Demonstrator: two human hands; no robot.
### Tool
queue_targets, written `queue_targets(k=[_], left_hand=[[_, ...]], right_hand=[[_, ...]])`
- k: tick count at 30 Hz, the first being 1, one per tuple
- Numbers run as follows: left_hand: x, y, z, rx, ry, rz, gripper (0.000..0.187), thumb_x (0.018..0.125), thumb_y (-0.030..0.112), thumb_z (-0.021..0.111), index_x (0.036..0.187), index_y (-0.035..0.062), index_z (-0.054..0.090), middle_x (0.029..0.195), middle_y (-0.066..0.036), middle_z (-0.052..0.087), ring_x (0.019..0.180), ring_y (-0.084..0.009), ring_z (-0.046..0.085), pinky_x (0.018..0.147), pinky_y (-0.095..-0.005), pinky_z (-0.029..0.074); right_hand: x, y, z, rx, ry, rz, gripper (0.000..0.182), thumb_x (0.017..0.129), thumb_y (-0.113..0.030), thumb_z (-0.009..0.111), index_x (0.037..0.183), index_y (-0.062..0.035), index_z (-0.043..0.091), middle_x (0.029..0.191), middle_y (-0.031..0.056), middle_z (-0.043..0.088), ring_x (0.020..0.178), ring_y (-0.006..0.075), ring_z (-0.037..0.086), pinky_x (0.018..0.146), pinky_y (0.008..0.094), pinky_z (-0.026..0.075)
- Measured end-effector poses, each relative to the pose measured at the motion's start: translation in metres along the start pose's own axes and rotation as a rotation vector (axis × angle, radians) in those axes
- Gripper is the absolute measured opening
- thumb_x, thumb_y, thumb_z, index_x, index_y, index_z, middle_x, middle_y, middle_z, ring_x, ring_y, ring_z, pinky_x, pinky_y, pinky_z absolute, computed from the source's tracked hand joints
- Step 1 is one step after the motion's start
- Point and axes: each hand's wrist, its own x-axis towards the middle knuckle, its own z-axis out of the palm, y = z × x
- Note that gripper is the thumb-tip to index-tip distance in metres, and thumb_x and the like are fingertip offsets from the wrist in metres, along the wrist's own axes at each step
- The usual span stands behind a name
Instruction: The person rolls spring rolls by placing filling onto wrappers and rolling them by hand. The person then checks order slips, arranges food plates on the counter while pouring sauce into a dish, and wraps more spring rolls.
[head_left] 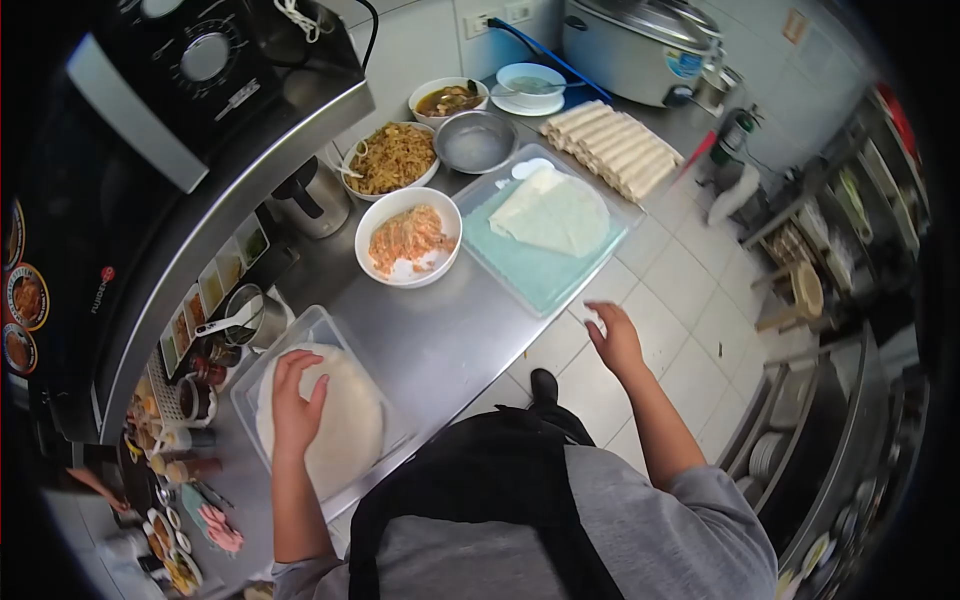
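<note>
My left hand [295, 402] rests over a stack of round, pale wrappers [345, 430] lying in a clear plastic tray [240, 398]. Its thumb stands apart from the fingers, and nothing shows in it. With fingers apart, my right hand [614, 338] hovers beyond the counter's edge, just below a pale green board [540, 285]. A thin wrapper [560, 215], partly folded over, lies on that board. Left of the board sits a white bowl [372, 262] with an orange shredded filling [410, 238]. A pile of rolled wrappers [615, 148] stands behind the board.
Behind are a bowl of brown filling [392, 158], a metal bowl [477, 140], a soup bowl [448, 100] and a large cooker [635, 50]. A shelf with an oven-like appliance [200, 60] overhangs the left side. Racks [790, 400] stand at right across the tiled floor.
</note>
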Motion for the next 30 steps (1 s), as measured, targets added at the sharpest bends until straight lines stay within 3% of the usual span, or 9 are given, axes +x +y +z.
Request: queue_targets(k=[7, 11, 14, 16, 17, 22, 25, 27, 30], left_hand=[[0.073, 0.13, 0.147, -0.274, -0.195, 0.116, 0.025, 0.081, 0.006, 0.074, 0.105, 0.007, 0.069, 0.113, -0.012, 0.062, 0.108, -0.0311, 0.06, 0.095, -0.0381, 0.047], [0.16, 0.182, 0.207, -0.164, -0.049, 0.252, 0.062, 0.079, 0.017, 0.078, 0.137, 0.0157, 0.054, 0.129, -0.011, 0.058, 0.122, -0.0327, 0.054, 0.105, -0.0417, 0.042], [0.216, 0.213, 0.22, -0.094, 0.06, 0.352, 0.071, 0.078, 0.02, 0.078, 0.143, 0.0168, 0.048, 0.129, -0.011, 0.059, 0.122, -0.0312, 0.054, 0.108, -0.0426, 0.04], [0.233, 0.224, 0.219, -0.217, -0.272, 0.345, 0.068, 0.079, 0.02, 0.076, 0.141, 0.0129, 0.049, 0.119, -0.011, 0.064, 0.115, -0.0304, 0.06, 0.102, -0.0428, 0.044], [0.233, 0.233, 0.214, -0.252, -0.401, 0.19, 0.053, 0.082, 0.02, 0.073, 0.131, 0.0072, 0.056, 0.105, -0.012, 0.068, 0.102, -0.0273, 0.065, 0.093, -0.0393, 0.048], [0.21, 0.212, 0.216, -0.434, -0.557, 0.128, 0.027, 0.085, 0.022, 0.069, 0.103, 0.002, 0.067, 0.092, -0.012, 0.069, 0.083, -0.0227, 0.065, 0.079, -0.032, 0.05], [0.206, 0.209, 0.203, -0.372, -0.571, -0.023, 0.029, 0.086, 0.027, 0.071, 0.101, 0.0015, 0.066, 0.089, -0.01, 0.068, 0.08, -0.0169, 0.061, 0.077, -0.0311, 0.049], [0.207, 0.211, 0.193, -0.455, -0.366, -0.152, 0.022, 0.087, 0.02, 0.072, 0.099, 0.0022, 0.067, 0.087, -0.008, 0.066, 0.082, -0.0131, 0.06, 0.076, -0.0307, 0.048], [0.203, 0.214, 0.192, -0.59, -0.119, -0.12, 0.014, 0.085, 0.008, 0.072, 0.097, 0.0036, 0.068, 0.089, -0.007, 0.065, 0.083, -0.0153, 0.061, 0.077, -0.0315, 0.049]], right_hand=[[0.174, 0.036, 0.022, -0.209, 0.11, -0.421, 0.024, 0.084, -0.016, 0.071, 0.107, -0.0099, 0.068, 0.109, 0.0068, 0.068, 0.105, 0.0259, 0.061, 0.085, 0.0387, 0.044], [0.213, 0.022, -0.021, 0.066, -0.013, -0.426, 0.009, 0.089, -0.015, 0.067, 0.096, -0.0089, 0.069, 0.098, 0.0053, 0.07, 0.091, 0.0266, 0.065, 0.081, 0.0396, 0.046], [0.232, -0.011, -0.089, 0.2, -0.198, -0.476, 0.009, 0.093, -0.013, 0.064, 0.098, -0.0061, 0.068, 0.09, 0.0113, 0.069, 0.081, 0.0271, 0.066, 0.077, 0.0366, 0.049], [0.238, -0.029, -0.129, 0.293, -0.237, -0.404, 0.01, 0.094, -0.012, 0.062, 0.1, -0.0047, 0.067, 0.089, 0.0116, 0.069, 0.081, 0.0252, 0.066, 0.076, 0.0344, 0.049], [0.238, -0.033, -0.142, 0.387, -0.271, -0.323, 0.012, 0.096, -0.012, 0.061, 0.102, -0.0034, 0.066, 0.088, 0.0119, 0.069, 0.08, 0.0233, 0.066, 0.074, 0.0322, 0.05], [0.243, -0.031, -0.173, 0.442, -0.25, -0.272, 0.017, 0.099, -0.017, 0.059, 0.104, -0.0025, 0.066, 0.089, 0.0067, 0.069, 0.081, 0.0155, 0.062, 0.078, 0.0289, 0.049], [0.251, -0.022, -0.175, 0.336, -0.362, -0.246, 0.018, 0.1, -0.019, 0.059, 0.105, -0.003, 0.065, 0.089, 0.002, 0.065, 0.083, 0.0097, 0.056, 0.079, 0.0256, 0.047], [0.256, -0.012, -0.172, 0.375, -0.335, -0.276, 0.018, 0.099, -0.019, 0.06, 0.105, -0.0028, 0.066, 0.091, 0.0049, 0.068, 0.085, 0.0128, 0.059, 0.081, 0.0271, 0.048], [0.271, 0.002, -0.167, 0.433, -0.323, -0.382, 0.018, 0.097, -0.017, 0.062, 0.106, -0.0024, 0.068, 0.094, 0.0088, 0.07, 0.087, 0.0177, 0.063, 0.083, 0.0293, 0.049]])
